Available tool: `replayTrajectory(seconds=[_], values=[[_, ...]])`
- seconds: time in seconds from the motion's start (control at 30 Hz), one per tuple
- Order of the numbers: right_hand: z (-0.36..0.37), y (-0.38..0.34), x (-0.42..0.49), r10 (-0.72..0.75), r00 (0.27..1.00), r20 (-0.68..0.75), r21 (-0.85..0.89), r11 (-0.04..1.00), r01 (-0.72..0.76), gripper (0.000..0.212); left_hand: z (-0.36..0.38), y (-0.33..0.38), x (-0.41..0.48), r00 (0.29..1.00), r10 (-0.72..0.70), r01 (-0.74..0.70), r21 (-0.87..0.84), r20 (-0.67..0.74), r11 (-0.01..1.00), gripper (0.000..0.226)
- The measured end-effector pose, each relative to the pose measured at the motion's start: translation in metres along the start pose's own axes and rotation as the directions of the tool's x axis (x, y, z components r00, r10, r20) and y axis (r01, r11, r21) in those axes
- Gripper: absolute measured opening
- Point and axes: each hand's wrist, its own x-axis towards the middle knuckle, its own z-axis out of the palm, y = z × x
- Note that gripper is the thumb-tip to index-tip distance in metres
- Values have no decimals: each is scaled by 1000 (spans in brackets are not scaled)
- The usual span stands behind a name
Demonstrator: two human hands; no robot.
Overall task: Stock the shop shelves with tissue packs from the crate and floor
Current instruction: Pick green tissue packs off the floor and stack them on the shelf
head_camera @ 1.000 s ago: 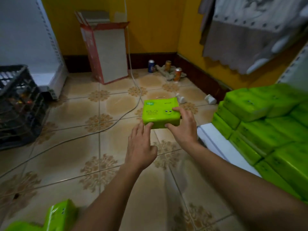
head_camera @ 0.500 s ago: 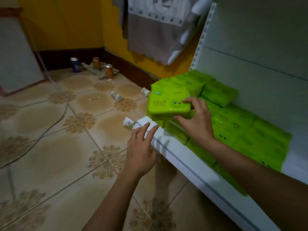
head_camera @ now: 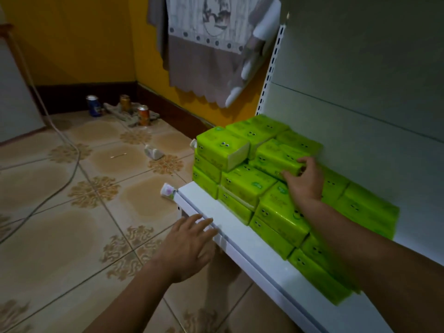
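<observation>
Right grip [head_camera: 304, 181]: I see it curled round the end of a tissue pack [head_camera: 276, 157], thumb under, fingers over.
Tissue pack: atop the green stack [head_camera: 242, 186] on the shelf [head_camera: 240, 227].
Left grip [head_camera: 187, 246]: fingers straight, holding nothing, tips at the shelf's front edge.

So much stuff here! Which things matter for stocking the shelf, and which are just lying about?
For the job: green tissue pack gripped by the right hand; stacked tissue packs; white shelf; left hand at its edge.
Lying about: drink cans; white cable; hanging cloth; small tube.
</observation>
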Motion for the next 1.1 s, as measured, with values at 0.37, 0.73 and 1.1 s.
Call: replayTrajectory(seconds=[0.37,0.73,1.1], values=[[-1,0,23,-172,980,105,-205,960,190,46,10,0,-14,1000,1,-1,3,3,1000,48],[14,-61,-27,-682,715,154,-133,702,699,31,-14,-31,-100,867,-463,479,-46,184,877,82],[127,-176,-204,-815,395,424,247,523,815,33,-34,-63,-263,571,-791,802,58,219,594,59]])
